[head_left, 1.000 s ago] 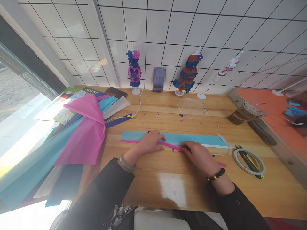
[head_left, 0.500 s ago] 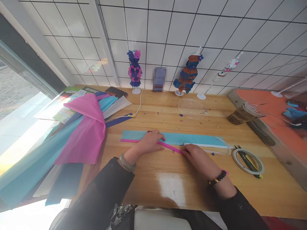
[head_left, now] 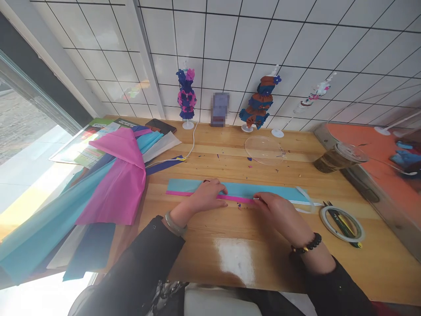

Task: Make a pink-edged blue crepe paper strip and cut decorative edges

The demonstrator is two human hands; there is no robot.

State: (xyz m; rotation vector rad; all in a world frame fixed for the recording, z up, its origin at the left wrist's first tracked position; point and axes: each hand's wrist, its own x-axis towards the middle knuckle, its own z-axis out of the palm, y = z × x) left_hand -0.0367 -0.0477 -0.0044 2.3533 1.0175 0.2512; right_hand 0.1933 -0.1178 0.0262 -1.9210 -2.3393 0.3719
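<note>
The left hand (head_left: pixel 205 196) lies flat, fingers stretched, pressing on the blue paper strip (head_left: pixel 243 190) near the middle of the desk (head_left: pixel 250 245). The right hand (head_left: pixel 278 208) has its fingers bent, the tips pressing the thin pink strip (head_left: pixel 235 199) along the blue strip's near edge. A tape roll (head_left: pixel 342 223) lies toward the right edge.

A white tiled wall (head_left: pixel 296 39) with dark grout stood at twelve o'clock behind the wooden worktop (head_left: pixel 250 259). At nine o'clock, daylight glared through a window (head_left: pixel 23 131).
</note>
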